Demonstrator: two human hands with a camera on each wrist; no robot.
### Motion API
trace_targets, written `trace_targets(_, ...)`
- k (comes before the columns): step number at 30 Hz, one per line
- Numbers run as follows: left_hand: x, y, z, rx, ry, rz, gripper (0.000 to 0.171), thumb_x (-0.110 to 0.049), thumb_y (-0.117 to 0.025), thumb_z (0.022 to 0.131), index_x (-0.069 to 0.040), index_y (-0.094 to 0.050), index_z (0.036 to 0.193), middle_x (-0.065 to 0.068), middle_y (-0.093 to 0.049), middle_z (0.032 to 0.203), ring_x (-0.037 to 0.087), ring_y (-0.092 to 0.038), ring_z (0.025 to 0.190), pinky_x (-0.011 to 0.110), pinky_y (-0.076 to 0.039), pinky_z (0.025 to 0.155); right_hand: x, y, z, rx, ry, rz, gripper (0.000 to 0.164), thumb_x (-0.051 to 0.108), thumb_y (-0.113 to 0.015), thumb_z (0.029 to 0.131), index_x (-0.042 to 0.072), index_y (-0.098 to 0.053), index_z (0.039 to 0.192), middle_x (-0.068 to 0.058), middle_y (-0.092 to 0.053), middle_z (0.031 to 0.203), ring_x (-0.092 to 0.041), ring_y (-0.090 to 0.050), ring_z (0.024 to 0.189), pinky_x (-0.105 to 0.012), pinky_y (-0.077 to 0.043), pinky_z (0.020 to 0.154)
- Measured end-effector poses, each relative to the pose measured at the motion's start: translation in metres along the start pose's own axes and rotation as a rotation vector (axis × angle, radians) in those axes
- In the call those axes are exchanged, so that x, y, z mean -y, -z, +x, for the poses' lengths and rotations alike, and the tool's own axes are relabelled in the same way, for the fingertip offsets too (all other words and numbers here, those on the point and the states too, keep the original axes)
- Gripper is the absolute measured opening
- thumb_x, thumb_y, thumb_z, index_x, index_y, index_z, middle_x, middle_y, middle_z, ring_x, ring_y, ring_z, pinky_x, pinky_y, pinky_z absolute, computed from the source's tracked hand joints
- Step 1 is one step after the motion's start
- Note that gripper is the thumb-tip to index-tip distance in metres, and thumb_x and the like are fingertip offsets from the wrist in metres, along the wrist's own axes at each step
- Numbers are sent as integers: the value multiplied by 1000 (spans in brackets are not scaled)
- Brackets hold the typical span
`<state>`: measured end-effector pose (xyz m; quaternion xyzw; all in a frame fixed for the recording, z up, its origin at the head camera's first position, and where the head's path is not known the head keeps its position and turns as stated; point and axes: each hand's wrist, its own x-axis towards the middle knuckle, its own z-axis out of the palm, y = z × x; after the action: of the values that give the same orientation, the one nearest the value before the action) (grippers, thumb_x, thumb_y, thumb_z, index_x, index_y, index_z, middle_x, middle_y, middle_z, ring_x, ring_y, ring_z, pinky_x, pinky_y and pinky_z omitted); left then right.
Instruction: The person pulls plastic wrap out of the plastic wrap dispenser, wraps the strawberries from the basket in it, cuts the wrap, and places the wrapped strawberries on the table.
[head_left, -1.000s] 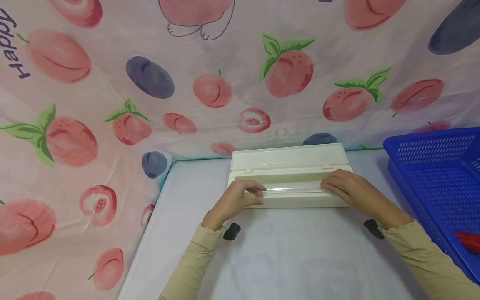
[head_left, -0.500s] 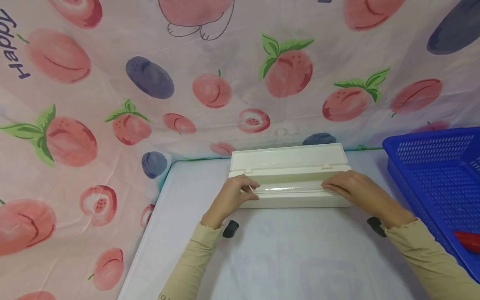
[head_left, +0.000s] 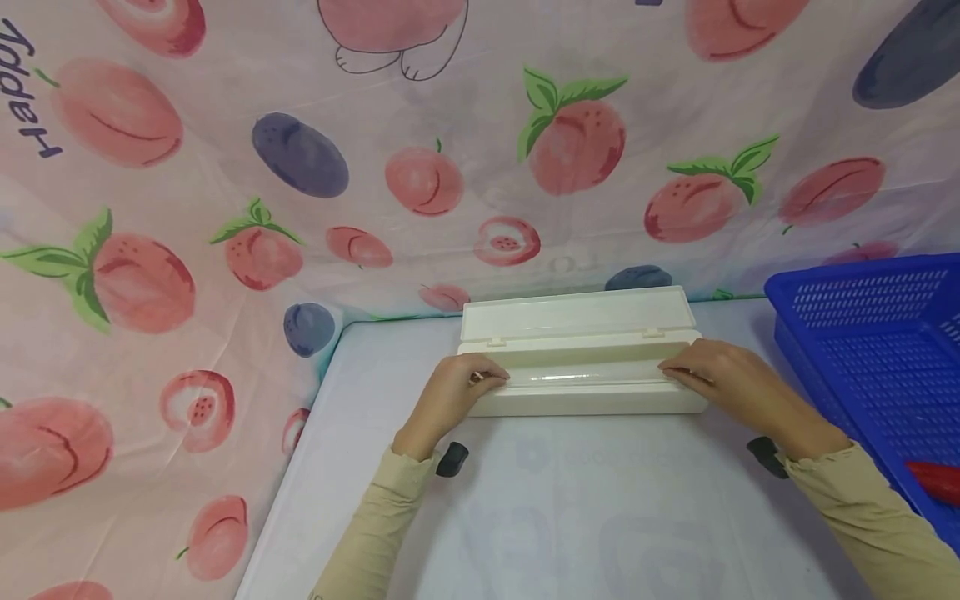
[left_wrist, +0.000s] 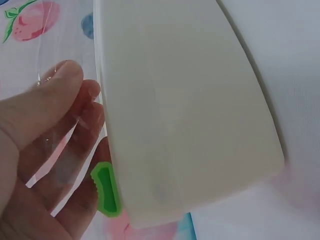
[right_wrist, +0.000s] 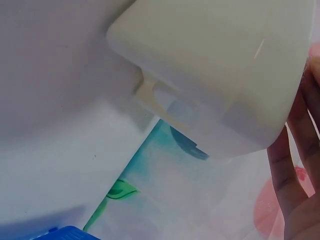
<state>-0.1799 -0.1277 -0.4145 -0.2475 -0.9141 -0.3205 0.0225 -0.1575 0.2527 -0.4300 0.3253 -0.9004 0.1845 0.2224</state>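
Note:
A long white plastic wrap dispenser (head_left: 585, 403) lies on the table, its hinged lid (head_left: 577, 313) tipped back. Glossy clear plastic wrap (head_left: 570, 377) shows along its inside. At the left end my left hand (head_left: 447, 392) pinches the wrap's edge between thumb and fingers; the left wrist view shows the clear film (left_wrist: 44, 62) around those fingers. My right hand (head_left: 727, 382) pinches at the right end, thumb and fingertips together over the front rim. A green slider (left_wrist: 106, 190) sits on the dispenser's edge by the left fingers. In the right wrist view the right fingertips are mostly hidden behind the dispenser (right_wrist: 215, 70).
A blue perforated basket (head_left: 862, 358) stands to the right, close to the right forearm, with a red item (head_left: 936, 482) in it. A peach-print cloth (head_left: 420, 242) rises behind and left of the white table cover (head_left: 585, 517).
My left hand has slid left along the dispenser toward its end, and its fingers have drawn together. My right hand has moved slightly right. The dispenser stays about where it was.

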Motion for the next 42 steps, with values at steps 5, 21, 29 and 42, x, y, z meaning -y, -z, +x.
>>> trace_targets(5, 4, 1, -2, -19, -13, -7, 13, -7, -74, 87, -10, -79, 99, -1, -76, 99, 12, -70, 92, 29, -57, 81, 0, 1, -1, -29, -15, -3, 25, -3, -80, 72, 11, -77, 94, 1, -71, 87, -19, -67, 80, -42, -56, 70)
trace_targets(21, 5, 8, 0, -185, -12, 50, 8, -11, -74, 87, -9, -77, 94, 1, -76, 92, 13, -71, 86, 28, -58, 76, 5, 4, 9, -117, -61, 35, 20, -2, -79, 77, 8, -71, 92, -3, -73, 82, -11, -61, 64, -31, -50, 55)
trace_targets(29, 0, 12, 2, -232, -16, -52, 8, -15, -68, 93, -10, -71, 99, 2, -76, 94, 15, -71, 92, 35, -58, 84, 14, 13, 13, -41, -152, 120, 11, 1, -63, 95, 10, -61, 102, 2, -64, 77, -3, -48, 61, -22, -42, 51)
trace_targets(42, -10, 23, 2, -269, -56, -234, 8, -10, -63, 96, -5, -67, 101, 9, -76, 96, 18, -73, 89, 29, -59, 80, 18, 28, 21, -98, -117, 157, 10, 2, -60, 97, 9, -64, 102, 4, -68, 83, -7, -63, 75, -6, -46, 68)
